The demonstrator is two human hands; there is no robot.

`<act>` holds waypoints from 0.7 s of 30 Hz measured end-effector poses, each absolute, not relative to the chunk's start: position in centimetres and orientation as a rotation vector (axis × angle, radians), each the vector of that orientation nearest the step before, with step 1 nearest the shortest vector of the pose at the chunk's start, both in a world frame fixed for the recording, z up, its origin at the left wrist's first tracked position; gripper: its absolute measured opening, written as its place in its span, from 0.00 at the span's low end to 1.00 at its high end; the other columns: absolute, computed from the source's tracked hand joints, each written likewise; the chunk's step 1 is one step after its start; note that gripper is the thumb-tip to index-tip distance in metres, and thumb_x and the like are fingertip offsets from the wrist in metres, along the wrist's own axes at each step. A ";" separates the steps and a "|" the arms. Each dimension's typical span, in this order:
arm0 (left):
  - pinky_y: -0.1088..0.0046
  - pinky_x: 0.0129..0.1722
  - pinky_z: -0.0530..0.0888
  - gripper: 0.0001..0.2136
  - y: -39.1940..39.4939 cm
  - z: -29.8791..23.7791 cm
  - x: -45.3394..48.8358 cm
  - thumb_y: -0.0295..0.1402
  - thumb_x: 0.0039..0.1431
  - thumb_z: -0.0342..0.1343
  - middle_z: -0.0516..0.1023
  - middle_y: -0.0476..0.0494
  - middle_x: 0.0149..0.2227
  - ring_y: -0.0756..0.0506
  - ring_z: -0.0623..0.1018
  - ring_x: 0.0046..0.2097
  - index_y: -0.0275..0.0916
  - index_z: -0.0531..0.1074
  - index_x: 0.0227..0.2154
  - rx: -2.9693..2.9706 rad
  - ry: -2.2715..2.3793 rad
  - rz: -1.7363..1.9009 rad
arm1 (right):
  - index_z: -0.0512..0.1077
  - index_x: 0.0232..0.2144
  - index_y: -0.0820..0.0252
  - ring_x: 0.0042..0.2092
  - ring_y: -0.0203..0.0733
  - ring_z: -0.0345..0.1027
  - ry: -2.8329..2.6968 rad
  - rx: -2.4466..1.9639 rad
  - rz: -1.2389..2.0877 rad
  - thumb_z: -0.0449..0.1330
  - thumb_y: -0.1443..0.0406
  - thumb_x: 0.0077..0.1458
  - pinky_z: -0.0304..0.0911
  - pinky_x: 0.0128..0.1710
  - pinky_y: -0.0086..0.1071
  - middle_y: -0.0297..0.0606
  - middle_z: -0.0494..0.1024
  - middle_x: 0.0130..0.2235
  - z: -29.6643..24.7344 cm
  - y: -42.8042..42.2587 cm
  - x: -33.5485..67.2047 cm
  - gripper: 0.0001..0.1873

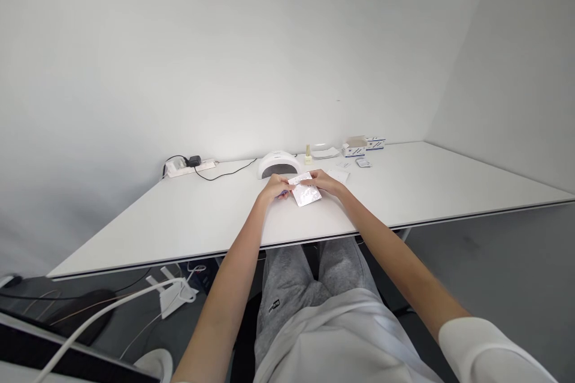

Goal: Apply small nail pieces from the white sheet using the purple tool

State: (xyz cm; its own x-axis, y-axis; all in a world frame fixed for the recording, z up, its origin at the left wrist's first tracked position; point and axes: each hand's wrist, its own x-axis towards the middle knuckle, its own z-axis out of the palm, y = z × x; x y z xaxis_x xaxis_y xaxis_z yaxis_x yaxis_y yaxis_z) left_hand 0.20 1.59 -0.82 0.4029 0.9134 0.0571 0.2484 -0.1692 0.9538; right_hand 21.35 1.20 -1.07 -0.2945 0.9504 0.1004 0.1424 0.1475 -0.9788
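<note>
A silvery packet [306, 194] is being held by the fingers of both hands, just above the near part of the counter [179, 221]: its left edge is being pinched by the fingers of the left hand [275, 186], and its upper right part is being gripped by those of the right hand [325, 182]. Something small and bluish is showing by the left fingertips, but what it is cannot be told. Just beyond the right hand, a white sheet [341, 176] is being partly covered by it. Behind the hands, a white domed device [277, 157] with a dark opening is being borne by the counter, and next to it a small bottle [308, 159] with a gold-coloured cap is being seen upright. Farther right, a clear tray [320, 146], two white-and-blue boxes [355, 151] and a small flat packet [363, 163] are being supported near the wall. At the far left, a black adapter [194, 161] is being held by a white power strip [188, 169], while a dark cable [224, 176] is being led toward the domed device.
</note>
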 end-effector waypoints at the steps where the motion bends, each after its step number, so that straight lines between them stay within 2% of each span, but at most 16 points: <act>1: 0.76 0.17 0.54 0.08 1.6 -0.8 0.2 0.30 0.48 0.66 0.75 0.41 0.22 0.55 0.65 0.17 0.31 0.73 0.23 1.666 1.035 0.843 | 0.79 0.31 0.65 0.31 0.40 0.71 -1.608 -1.090 1.225 0.73 0.66 0.38 0.63 0.28 0.27 0.41 0.81 0.32 -1.1 1.2 21.3 0.15; 8: 0.76 0.17 0.54 0.07 1.4 -0.7 0.3 0.28 0.48 0.65 0.76 0.40 0.23 0.55 0.66 0.18 0.30 0.73 0.24 1.677 1.032 0.852 | 0.78 0.28 0.65 0.31 0.40 0.71 -1.637 -1.154 1.166 0.74 0.63 0.39 0.61 0.26 0.27 0.42 0.81 0.31 -0.6 0.4 21.0 0.13; 16: 0.76 0.15 0.54 0.07 0.7 -0.2 0.4 0.29 0.49 0.65 0.73 0.45 0.19 0.55 0.65 0.16 0.31 0.73 0.24 1.680 1.033 0.816 | 0.76 0.23 0.66 0.27 0.37 0.68 -1.569 -1.211 1.116 0.75 0.63 0.35 0.59 0.23 0.26 0.41 0.79 0.26 -0.9 0.9 20.9 0.14; 21: 0.77 0.15 0.56 0.07 1.5 -0.8 0.1 0.30 0.51 0.64 0.78 0.39 0.26 0.56 0.66 0.16 0.29 0.76 0.28 1.686 1.018 0.790 | 0.75 0.23 0.67 0.28 0.37 0.68 -1.492 -1.219 1.092 0.75 0.62 0.33 0.60 0.23 0.26 0.40 0.78 0.26 -1.4 1.6 21.5 0.16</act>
